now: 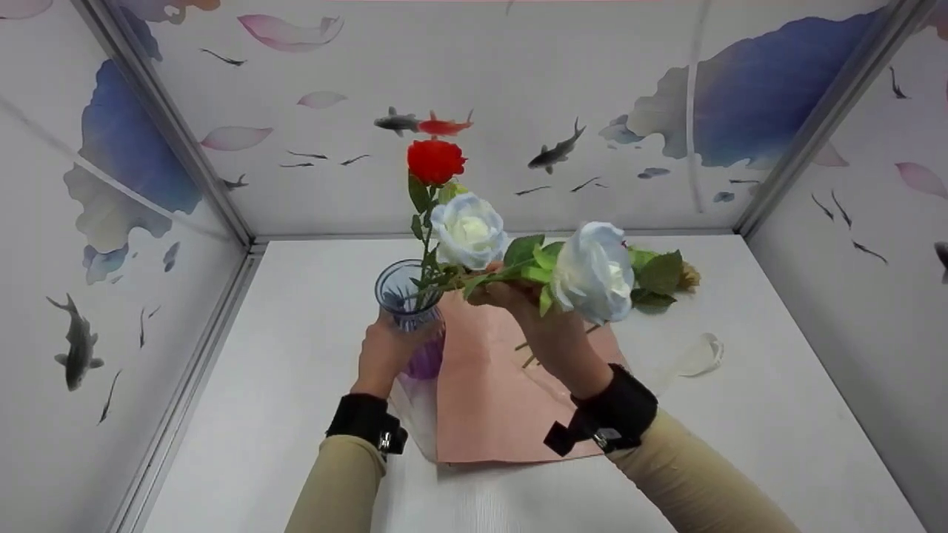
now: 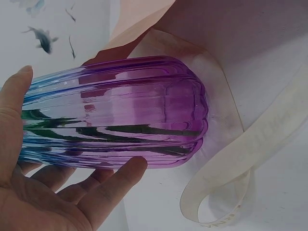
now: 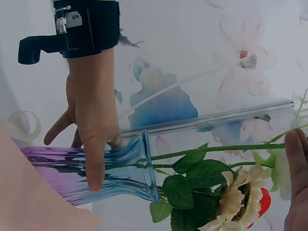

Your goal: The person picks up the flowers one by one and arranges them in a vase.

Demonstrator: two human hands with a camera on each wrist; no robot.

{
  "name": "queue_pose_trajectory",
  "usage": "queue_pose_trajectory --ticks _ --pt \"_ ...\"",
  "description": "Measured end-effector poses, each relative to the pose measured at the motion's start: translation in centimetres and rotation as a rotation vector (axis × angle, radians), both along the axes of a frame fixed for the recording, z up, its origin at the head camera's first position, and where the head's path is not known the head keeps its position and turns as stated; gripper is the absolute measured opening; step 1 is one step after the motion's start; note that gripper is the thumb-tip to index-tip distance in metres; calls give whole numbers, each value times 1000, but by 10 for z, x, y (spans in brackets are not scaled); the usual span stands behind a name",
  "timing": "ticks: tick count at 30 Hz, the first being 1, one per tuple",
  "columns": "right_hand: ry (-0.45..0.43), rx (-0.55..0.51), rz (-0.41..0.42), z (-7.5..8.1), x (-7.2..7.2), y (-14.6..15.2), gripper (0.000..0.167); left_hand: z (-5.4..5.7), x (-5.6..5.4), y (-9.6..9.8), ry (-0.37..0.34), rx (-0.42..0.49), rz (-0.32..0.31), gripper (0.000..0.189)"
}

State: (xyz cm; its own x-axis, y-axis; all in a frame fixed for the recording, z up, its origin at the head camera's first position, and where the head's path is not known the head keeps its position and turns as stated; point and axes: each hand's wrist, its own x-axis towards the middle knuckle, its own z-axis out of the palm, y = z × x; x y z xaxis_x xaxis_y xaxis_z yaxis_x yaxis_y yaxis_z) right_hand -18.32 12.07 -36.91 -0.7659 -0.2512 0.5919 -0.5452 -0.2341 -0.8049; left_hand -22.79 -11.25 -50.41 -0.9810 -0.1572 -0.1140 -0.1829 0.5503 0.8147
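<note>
My left hand [image 1: 396,344] grips a ribbed glass vase [image 2: 130,115], blue at the mouth and purple at the base. Dark green stems show through its glass. A red rose [image 1: 437,161] and a pale blue rose [image 1: 469,231] rise over the mouth. With its fingers at a green stem [image 3: 216,150], my right hand [image 1: 544,318] holds a second pale blue rose [image 1: 596,272], whose bloom leans right above the wrist. That stem runs to the vase mouth in the right wrist view, where a cream flower [image 3: 238,202] also shows.
Pink wrapping paper [image 1: 489,414] lies on the white table [image 1: 740,444], under the right arm. Behind the right hand is a leafy flower with a yellowish head [image 1: 689,277]. A looped cream ribbon [image 1: 707,355] lies to the right. Printed panels [image 1: 474,74] enclose the table.
</note>
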Motion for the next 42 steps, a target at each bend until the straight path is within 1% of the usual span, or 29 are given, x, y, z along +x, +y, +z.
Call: queue_pose_trajectory --ticks 3,5,8,9,11,12,13,15,16,18,19,20,22,24,25,28,29,30,32,35,38,41,42 --pt "-17 32 -55 -6 -3 -5 15 0 0 0 -5 1 0 91" --pt "-33 21 -61 -9 -5 -6 15 1 0 0 -1 -4 -5 91" --pt "-4 33 -87 -13 -9 -6 16 1 0 0 6 -12 -10 93" --pt "13 32 -92 -14 -11 -6 16 2 0 0 8 -16 -11 93" --pt "58 63 -127 -18 -15 -6 15 1 0 0 10 -23 -9 93" --pt "173 201 -200 -22 -17 -5 18 1 0 0 11 -26 -8 93" --pt "229 267 -273 -24 -20 -4 19 0 0 0 10 -26 -7 93" --pt "239 272 -289 -29 -25 -4 21 0 -1 0 6 -27 -1 93" --pt "226 274 -294 -31 -28 -4 22 -1 -1 0 6 -27 2 93" --pt "158 245 -267 -33 -34 -5 27 -1 -1 0 8 -28 2 93" --pt "28 105 -196 -32 -37 -7 28 -1 -1 0 5 -27 4 94" --pt "-43 45 -153 -31 -40 -8 30 -1 -2 0 3 -28 7 94" --pt "-119 24 -154 -31 -46 -10 33 -1 -2 0 0 -27 7 94" --pt "-166 16 -168 -30 -51 -12 34 -1 -2 1 -6 -30 9 93" --pt "-180 18 -176 -29 -53 -13 35 -1 -1 1 -8 -30 10 93" --pt "-211 58 -222 -29 -59 -16 31 -1 -1 1 -11 -32 10 91" --pt "-217 78 -241 -29 -61 -17 28 0 -1 1 -13 -33 11 91" --pt "-220 83 -246 -29 -63 -18 29 0 -1 1 -14 -30 12 92" --pt "-221 114 -270 -30 -67 -19 26 0 -1 2 -19 -27 14 93" --pt "-207 139 -282 -32 -72 -22 28 -1 -1 2 -21 -23 13 96" --pt "-204 167 -298 -33 -76 -25 35 -1 -1 2 -15 -20 1 98" --pt "-235 202 -323 -34 -81 -29 33 0 -1 2 -15 -21 -2 97" --pt "-249 204 -324 -34 -83 -31 35 0 -1 2 -16 -21 0 96"
